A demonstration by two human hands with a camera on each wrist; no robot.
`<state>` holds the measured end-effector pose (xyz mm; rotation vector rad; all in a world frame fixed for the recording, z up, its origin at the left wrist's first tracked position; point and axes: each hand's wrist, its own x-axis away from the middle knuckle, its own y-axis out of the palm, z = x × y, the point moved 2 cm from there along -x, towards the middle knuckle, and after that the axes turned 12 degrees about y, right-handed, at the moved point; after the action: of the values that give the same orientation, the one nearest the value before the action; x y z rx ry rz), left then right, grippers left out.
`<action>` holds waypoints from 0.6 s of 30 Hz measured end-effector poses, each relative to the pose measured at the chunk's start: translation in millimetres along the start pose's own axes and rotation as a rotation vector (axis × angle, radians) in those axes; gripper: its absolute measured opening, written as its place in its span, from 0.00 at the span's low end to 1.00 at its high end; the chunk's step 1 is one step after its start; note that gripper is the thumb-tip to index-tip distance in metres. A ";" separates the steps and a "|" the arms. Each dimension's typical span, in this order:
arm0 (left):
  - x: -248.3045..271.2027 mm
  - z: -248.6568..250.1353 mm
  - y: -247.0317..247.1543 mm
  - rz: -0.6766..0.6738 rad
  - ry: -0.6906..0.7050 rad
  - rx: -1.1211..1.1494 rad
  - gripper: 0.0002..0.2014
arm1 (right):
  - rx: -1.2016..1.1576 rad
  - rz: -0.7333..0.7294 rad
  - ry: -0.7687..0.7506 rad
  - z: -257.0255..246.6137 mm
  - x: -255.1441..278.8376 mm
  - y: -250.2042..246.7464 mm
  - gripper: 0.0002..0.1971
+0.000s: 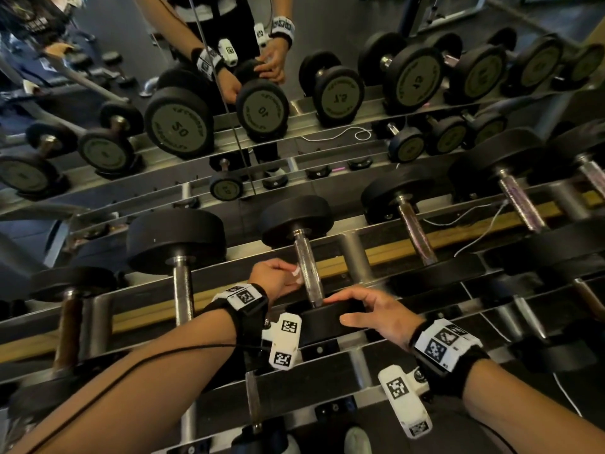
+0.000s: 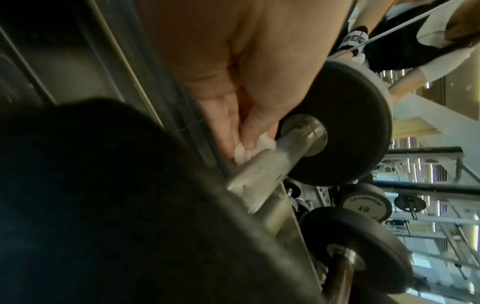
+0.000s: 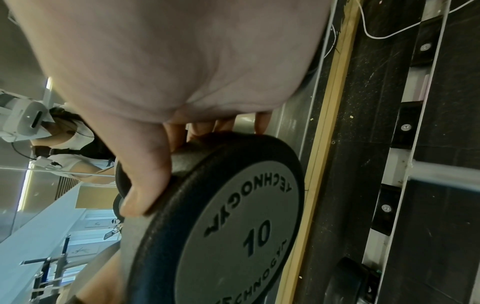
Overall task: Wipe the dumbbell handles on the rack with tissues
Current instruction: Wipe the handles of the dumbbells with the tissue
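Observation:
A black dumbbell marked 10 lies on the rack's top rail, its metal handle (image 1: 307,270) (image 2: 262,164) running away from me. My left hand (image 1: 278,276) (image 2: 233,115) pinches a small white tissue (image 1: 296,273) (image 2: 75,147) and holds it against the handle's left side. My right hand (image 1: 370,312) (image 3: 161,144) grips the dumbbell's near black head (image 1: 327,319) (image 3: 221,216), thumb on its face and fingers curled over the rim. The far head (image 1: 296,221) sits beyond.
Other dumbbells (image 1: 178,247) (image 1: 412,224) flank it on the steel rack (image 1: 357,257), with a lower row below. A mirror (image 1: 229,93) behind reflects the rack and my hands. White cables (image 1: 474,231) trail over the floor at right.

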<state>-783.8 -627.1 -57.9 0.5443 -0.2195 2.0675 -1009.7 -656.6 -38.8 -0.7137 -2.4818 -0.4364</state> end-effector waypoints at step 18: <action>-12.3 9.4 5.3 0.175 0.076 0.170 0.13 | 0.036 -0.018 -0.023 3.5 -3.8 -3.1 0.17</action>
<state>-780.0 -642.8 -55.0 0.5637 -0.0479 2.2867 -1010.0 -659.0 -44.3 -0.6862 -2.5128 -0.3917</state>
